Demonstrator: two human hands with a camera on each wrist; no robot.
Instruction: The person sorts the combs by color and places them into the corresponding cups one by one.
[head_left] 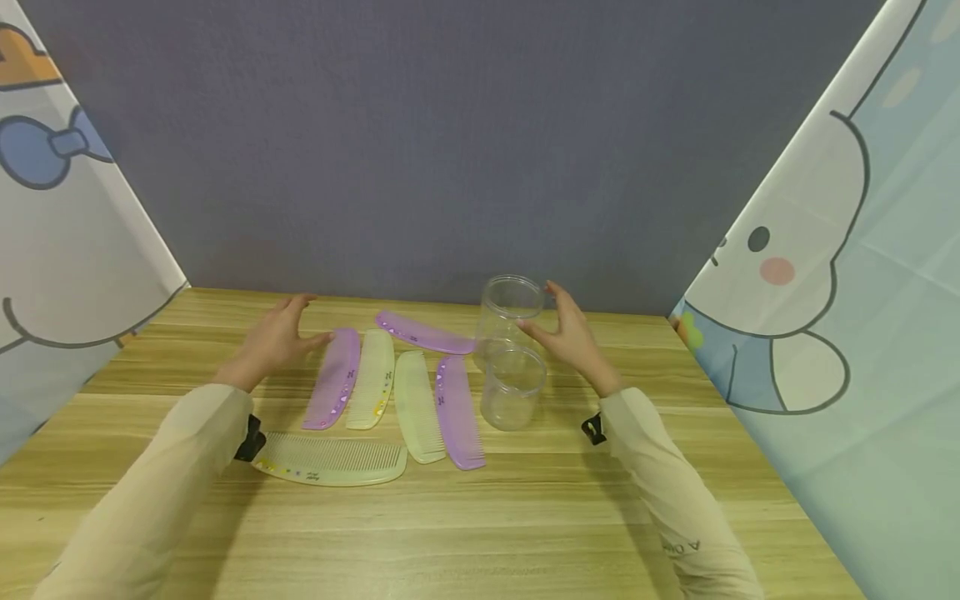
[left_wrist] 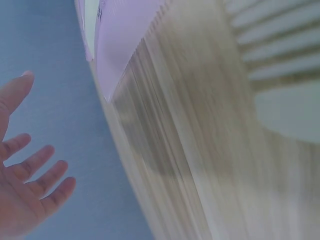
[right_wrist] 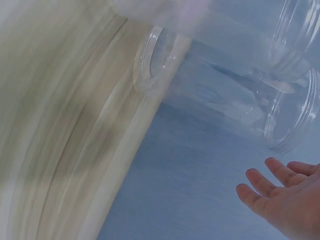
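Light wooden table with streaky grain. Flat grey-blue wall behind it. Cartoon-print curtains at left and right. Even, soft light.

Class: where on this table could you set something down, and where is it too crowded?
Free: the table near edge in front of the combs, and the right side beyond the clear jars. Crowded: the middle, where six combs lie between the left hand and right hand.

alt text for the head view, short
Two open hands hover over a wooden table: the left hand beside six purple and pale green combs, the right hand next to the taller jar of two clear plastic jars. Cartoon-print curtains flank a grey wall.
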